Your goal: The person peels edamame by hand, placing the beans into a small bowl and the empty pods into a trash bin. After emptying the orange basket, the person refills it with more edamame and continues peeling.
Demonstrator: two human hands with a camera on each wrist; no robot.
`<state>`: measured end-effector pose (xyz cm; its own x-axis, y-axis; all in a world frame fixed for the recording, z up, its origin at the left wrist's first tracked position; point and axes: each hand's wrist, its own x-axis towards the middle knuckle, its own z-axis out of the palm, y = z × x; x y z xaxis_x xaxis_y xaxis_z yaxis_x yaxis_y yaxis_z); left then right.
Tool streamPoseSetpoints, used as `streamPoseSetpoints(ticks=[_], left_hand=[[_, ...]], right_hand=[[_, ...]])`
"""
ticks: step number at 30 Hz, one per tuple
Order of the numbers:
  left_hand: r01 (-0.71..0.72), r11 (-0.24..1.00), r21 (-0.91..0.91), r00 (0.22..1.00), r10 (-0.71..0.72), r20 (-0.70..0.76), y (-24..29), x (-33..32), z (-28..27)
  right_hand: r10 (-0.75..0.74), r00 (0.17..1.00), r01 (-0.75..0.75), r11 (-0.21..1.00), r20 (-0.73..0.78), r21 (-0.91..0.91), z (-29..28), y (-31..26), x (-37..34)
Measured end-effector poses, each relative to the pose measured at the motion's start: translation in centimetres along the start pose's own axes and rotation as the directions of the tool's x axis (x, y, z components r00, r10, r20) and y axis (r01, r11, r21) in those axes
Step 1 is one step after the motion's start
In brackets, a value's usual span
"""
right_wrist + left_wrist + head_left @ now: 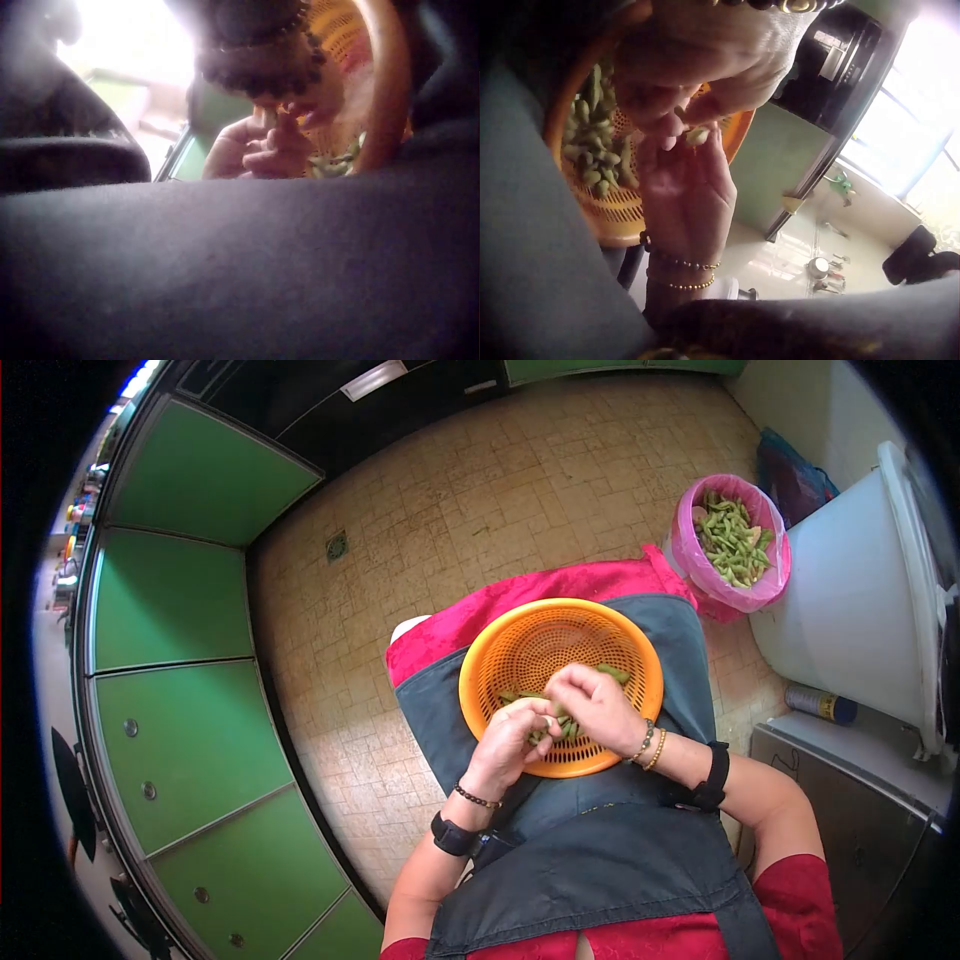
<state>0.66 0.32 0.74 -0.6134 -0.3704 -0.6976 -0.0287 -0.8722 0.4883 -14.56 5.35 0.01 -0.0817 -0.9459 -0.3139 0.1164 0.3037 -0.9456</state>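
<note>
An orange perforated basket (560, 606) rests on the person's lap, with several green pods (613, 674) inside. Over its near part the left hand (507, 743) and right hand (600, 710) meet at their fingertips. The left wrist view shows a small pale-green pod (697, 137) pinched between the fingers of the left hand (712, 56) and the right hand (688, 195). More pods (592, 154) lie in the basket beside them. From the right wrist, the left hand's curled fingers (262, 154) appear below the right hand, whose fingertips are partly hidden.
A pink-lined bin (783, 550) full of green pods stands on the tiled floor at the right, beside a large white container (850, 610). A can (820, 703) lies near a metal cabinet (850, 800). Green cupboards (175, 600) line the left side.
</note>
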Motion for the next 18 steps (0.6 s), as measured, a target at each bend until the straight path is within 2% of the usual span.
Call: streamPoseSetpoints(ticks=[2, 4, 6, 7, 8, 10, 13, 14, 17, 18], left_hand=[[-0.047, 0.999, -0.001, 0.999, 0.047, -0.029, 0.6, -0.5, -0.1], [-0.104, 0.994, -0.024, 0.994, 0.102, -0.042, 0.7, -0.9, -0.4], [-0.157, 0.984, -0.089, 0.986, 0.151, -0.064, 0.9, -1.2, -0.4], [-0.172, 0.982, -0.084, 0.983, 0.165, -0.08, 1.3, -1.3, -0.2], [-0.207, 0.969, -0.133, 0.978, 0.205, -0.025, 1.4, -1.3, -0.3], [-0.268, 0.935, -0.234, 0.954, 0.291, 0.073, 1.4, -1.4, -0.8], [-0.264, 0.936, -0.234, 0.949, 0.295, 0.11, 1.1, -1.4, -1.1], [-0.253, 0.937, -0.241, 0.948, 0.29, 0.13, 1.0, -1.4, -1.1], [-0.239, 0.958, -0.16, 0.969, 0.245, 0.019, 1.0, -1.8, -0.3], [-0.24, 0.96, -0.141, 0.969, 0.246, 0.022, 1.0, -1.8, -0.3]], right_hand=[[0.032, 0.998, -0.025, 0.993, -0.056, 0.118, -0.6, -0.4, 0.7], [0.087, 0.993, -0.096, 0.989, 0.08, 0.111, -1.2, -0.6, 0.8], [0.069, 0.968, -0.009, 0.97, 0.241, -0.243, -1.2, -0.1, 0.3], [0.001, 0.945, 0.179, 0.835, 0.328, -0.52, -1.3, 0.0, 0.0], [-0.017, 0.935, 0.243, 0.76, 0.354, -0.603, -0.8, 1.3, -0.3], [-0.056, 0.901, 0.366, 0.632, 0.431, -0.683, -0.2, 1.8, -0.8], [0.078, 0.839, 0.465, 0.41, 0.538, -0.785, 0.4, 2.2, -0.5], [0.073, 0.833, 0.484, 0.382, 0.548, -0.787, 0.5, 2.6, -0.4], [0.068, 0.826, 0.515, 0.31, 0.559, -0.799, 1.0, 2.2, -0.1], [0.082, 0.822, 0.522, 0.286, 0.563, -0.804, 1.1, 2.2, -0.1]])
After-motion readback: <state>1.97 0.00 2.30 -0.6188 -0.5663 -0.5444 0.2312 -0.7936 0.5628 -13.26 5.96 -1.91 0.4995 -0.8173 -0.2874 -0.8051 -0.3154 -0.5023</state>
